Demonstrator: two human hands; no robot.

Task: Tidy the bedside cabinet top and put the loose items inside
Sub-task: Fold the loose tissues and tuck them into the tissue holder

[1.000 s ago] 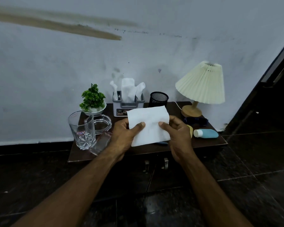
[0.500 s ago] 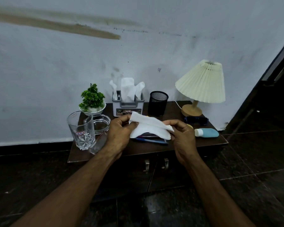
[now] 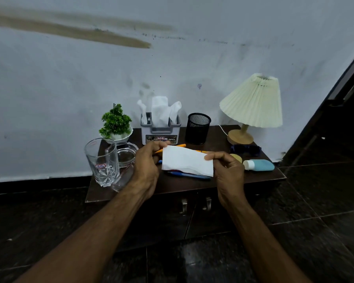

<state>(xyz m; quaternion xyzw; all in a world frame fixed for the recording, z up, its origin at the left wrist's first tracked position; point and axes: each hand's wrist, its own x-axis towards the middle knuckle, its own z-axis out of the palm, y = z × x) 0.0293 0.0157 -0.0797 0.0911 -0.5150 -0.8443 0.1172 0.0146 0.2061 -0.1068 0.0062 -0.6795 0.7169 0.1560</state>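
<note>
Tissue [image 3: 187,162] folded | hands left [image 3: 146,168], right [image 3: 230,172] pinch ends | above cabinet top [image 3: 184,184]

You face a dark worktop [image 3: 182,186] set against the wall. Along its back, from your left, stand a plant [image 3: 115,124], a tissue box [image 3: 161,133], a mesh cup [image 3: 198,129] and a lamp [image 3: 240,137]. At the left front a glass [image 3: 102,162] stands upright, an ashtray [image 3: 126,153] just behind it and a second glass [image 3: 122,179] tipped beside it. On your right lie sunglasses [image 3: 246,150], a yellow disc [image 3: 237,158] and a blue bottle [image 3: 259,165] on its side. An orange pen [image 3: 181,145] and a blue pen [image 3: 192,176] lie in the middle.
</note>
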